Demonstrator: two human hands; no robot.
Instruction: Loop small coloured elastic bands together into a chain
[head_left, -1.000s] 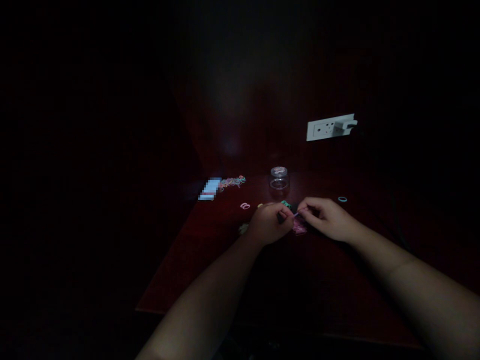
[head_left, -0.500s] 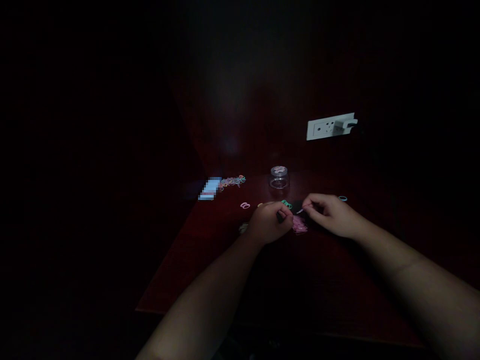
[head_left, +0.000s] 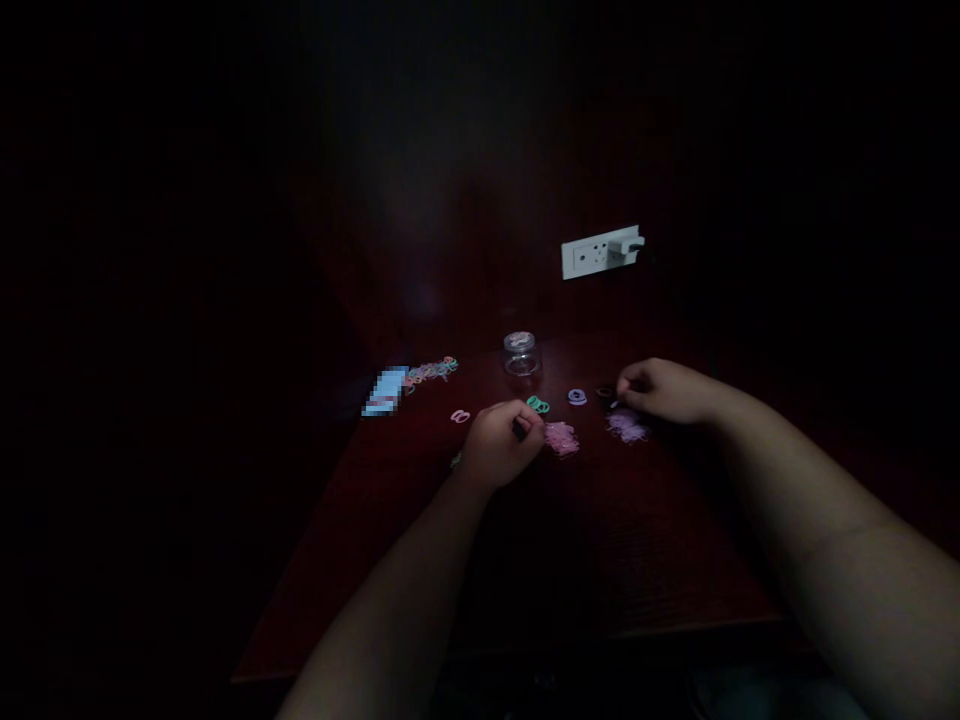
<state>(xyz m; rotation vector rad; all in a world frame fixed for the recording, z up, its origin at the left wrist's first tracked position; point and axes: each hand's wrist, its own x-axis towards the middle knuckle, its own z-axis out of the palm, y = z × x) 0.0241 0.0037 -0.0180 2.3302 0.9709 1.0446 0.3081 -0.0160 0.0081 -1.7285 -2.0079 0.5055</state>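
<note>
My left hand [head_left: 504, 445] is closed, thumb and fingers together, beside a pile of pink hair bands [head_left: 561, 438]. A dark patch shows inside its curl, and I cannot make out what it holds. My right hand [head_left: 666, 390] pinches a small pale hair band [head_left: 614, 404], just above a pile of purple hair bands [head_left: 627, 428]. Between and behind the hands lie green hair bands [head_left: 538, 404], a few purple ones [head_left: 576, 397] and a dark ring [head_left: 604, 392]. Two pink hair bands [head_left: 460, 416] lie left of my left hand, which partly covers something greenish [head_left: 456, 460].
A clear lidded jar [head_left: 521, 362] stands at the back of the dark red table [head_left: 360, 560]. Mixed coloured hair bands [head_left: 433, 374] lie back left, beside a blurred bright rectangle [head_left: 386, 390]. On the wall is a socket [head_left: 600, 253] with a plug. Surroundings are very dark.
The view has turned right. My right hand has moved away from my left, over to the purple pile, which has come into sight. My left hand stays closed by the pink pile.
</note>
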